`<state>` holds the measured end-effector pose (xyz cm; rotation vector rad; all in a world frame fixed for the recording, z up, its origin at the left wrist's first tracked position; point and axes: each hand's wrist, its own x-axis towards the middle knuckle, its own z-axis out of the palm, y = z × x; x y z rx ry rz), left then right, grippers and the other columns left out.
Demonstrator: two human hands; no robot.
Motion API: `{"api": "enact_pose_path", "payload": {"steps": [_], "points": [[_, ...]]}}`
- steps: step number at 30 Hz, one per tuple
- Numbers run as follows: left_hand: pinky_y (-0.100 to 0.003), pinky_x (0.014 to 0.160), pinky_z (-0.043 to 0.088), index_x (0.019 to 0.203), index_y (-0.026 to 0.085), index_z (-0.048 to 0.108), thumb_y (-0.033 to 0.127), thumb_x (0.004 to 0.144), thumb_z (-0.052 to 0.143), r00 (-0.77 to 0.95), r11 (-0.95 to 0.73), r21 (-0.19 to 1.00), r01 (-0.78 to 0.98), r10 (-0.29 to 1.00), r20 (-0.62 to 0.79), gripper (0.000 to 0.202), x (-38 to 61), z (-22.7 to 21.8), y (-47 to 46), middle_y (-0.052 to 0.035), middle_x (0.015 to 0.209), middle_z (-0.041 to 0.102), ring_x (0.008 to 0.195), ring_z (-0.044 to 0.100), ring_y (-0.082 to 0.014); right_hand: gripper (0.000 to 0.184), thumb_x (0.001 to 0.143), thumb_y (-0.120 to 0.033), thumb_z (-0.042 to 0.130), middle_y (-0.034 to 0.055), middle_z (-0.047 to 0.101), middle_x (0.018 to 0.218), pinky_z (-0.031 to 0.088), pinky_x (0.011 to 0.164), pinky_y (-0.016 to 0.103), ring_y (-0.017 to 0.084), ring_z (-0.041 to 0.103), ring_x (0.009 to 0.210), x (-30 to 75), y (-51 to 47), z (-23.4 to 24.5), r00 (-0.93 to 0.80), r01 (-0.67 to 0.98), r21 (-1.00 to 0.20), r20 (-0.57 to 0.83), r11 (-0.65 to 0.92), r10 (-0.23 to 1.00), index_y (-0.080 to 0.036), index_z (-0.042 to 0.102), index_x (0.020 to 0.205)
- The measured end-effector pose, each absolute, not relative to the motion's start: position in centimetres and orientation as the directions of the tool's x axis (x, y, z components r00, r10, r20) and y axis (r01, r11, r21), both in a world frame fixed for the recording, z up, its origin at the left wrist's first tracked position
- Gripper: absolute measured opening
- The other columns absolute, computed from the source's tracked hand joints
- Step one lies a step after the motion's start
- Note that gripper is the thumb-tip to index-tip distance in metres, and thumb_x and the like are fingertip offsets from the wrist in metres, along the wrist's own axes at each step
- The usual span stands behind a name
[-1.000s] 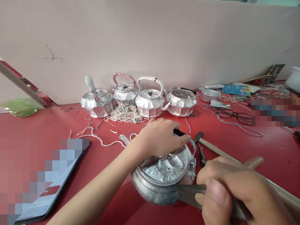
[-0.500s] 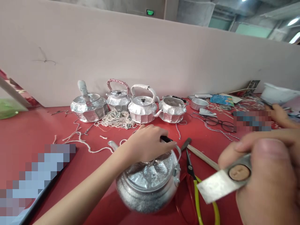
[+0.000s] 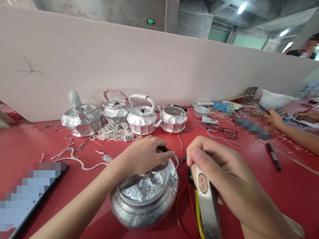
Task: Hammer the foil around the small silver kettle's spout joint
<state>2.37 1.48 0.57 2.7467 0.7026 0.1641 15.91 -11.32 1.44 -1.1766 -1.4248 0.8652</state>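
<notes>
This looks like a shared metal-craft workshop. Four silvery, faceted kettles (image 3: 142, 124) stand in a row across the middle of the frame (three have wrapped handles), and another kettle (image 3: 142, 214) sits at lower centre. A hammer (image 3: 210, 212), yellow-handled cutters (image 3: 199, 212) and a heap of cord (image 3: 114, 131) are at the red desk (image 3: 296, 191), whose surface is strewn with scraps. At the right edge, another person's arm (image 3: 296, 131) reaches over it. Beyond the pale partition (image 3: 161, 63), the bare ceiling (image 3: 266, 16), lamps (image 3: 241, 7) and lit exit sign (image 3: 150, 21) suggest a large public building rather than a home.
</notes>
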Motion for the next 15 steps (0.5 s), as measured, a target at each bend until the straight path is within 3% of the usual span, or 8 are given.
{"api": "enact_pose_path", "payload": {"steps": [3, 7, 10, 12, 15], "points": [[-0.024, 0.057, 0.031, 0.069, 0.017, 0.052, 0.033, 0.079, 0.040, 0.870, -0.819, 0.338, 0.464, 0.494, 0.002, 0.022, 2.4, 0.7, 1.5, 0.0001, 0.071, 0.055, 0.065, 0.047, -0.0121, 0.026, 0.082, -0.044, 0.045, -0.0094, 0.032, 0.049, 0.021, 0.034, 0.007, -0.001, 0.026, 0.040, 15.6, -11.2, 1.6, -0.032, 0.182, -0.971, 0.149, 0.152, 0.988, -0.021, 0.044, 0.072], [-0.025, 0.058, 0.033, 0.070, 0.017, 0.054, 0.038, 0.081, 0.037, 0.848, -0.779, 0.397, 0.485, 0.530, 0.003, 0.029, 2.5, 1.0, 1.1, -0.0007, 0.070, 0.056, 0.064, 0.048, -0.0126, 0.028, 0.082, -0.046, 0.045, -0.0090, 0.029, 0.050, 0.020, 0.034, 0.008, -0.001, 0.025, 0.041, 15.0, -10.9, 1.4, 0.003, 0.292, -0.947, 0.140, 0.133, 0.990, -0.020, 0.043, 0.071], [-0.026, 0.060, 0.035, 0.070, 0.017, 0.055, 0.041, 0.080, 0.038, 0.831, -0.756, 0.408, 0.512, 0.557, -0.011, 0.031, 2.6, 1.1, 1.0, -0.0017, 0.071, 0.057, 0.066, 0.049, -0.0140, 0.025, 0.083, -0.040, 0.044, -0.0088, 0.032, 0.047, 0.023, 0.035, 0.010, 0.000, 0.029, 0.040, 14.6, -10.6, 0.7, 0.185, 0.454, -0.854, 0.369, 0.253, 0.911, -0.020, 0.042, 0.069], [-0.026, 0.061, 0.036, 0.070, 0.017, 0.055, 0.043, 0.080, 0.039, 0.815, -0.743, 0.400, 0.537, 0.580, -0.017, 0.032, 2.6, 1.0, 1.1, -0.0021, 0.071, 0.057, 0.067, 0.050, -0.0149, 0.018, 0.083, -0.031, 0.046, -0.0088, 0.035, 0.046, 0.025, 0.037, 0.012, 0.000, 0.031, 0.039, 14.2, -10.5, 0.0, 0.292, 0.629, -0.699, 0.617, 0.339, 0.731, -0.020, 0.042, 0.069], [-0.027, 0.063, 0.036, 0.068, 0.017, 0.054, 0.043, 0.080, 0.039, 0.808, -0.747, 0.378, 0.547, 0.589, -0.006, 0.033, 2.7, 0.9, 1.1, -0.0022, 0.071, 0.058, 0.068, 0.051, -0.0152, 0.015, 0.083, -0.022, 0.042, -0.0072, 0.039, 0.047, 0.030, 0.042, 0.015, 0.001, 0.036, 0.040, 13.3, -11.0, -0.8, 0.216, 0.794, -0.466, 0.816, 0.389, 0.537, -0.020, 0.042, 0.068]]}}
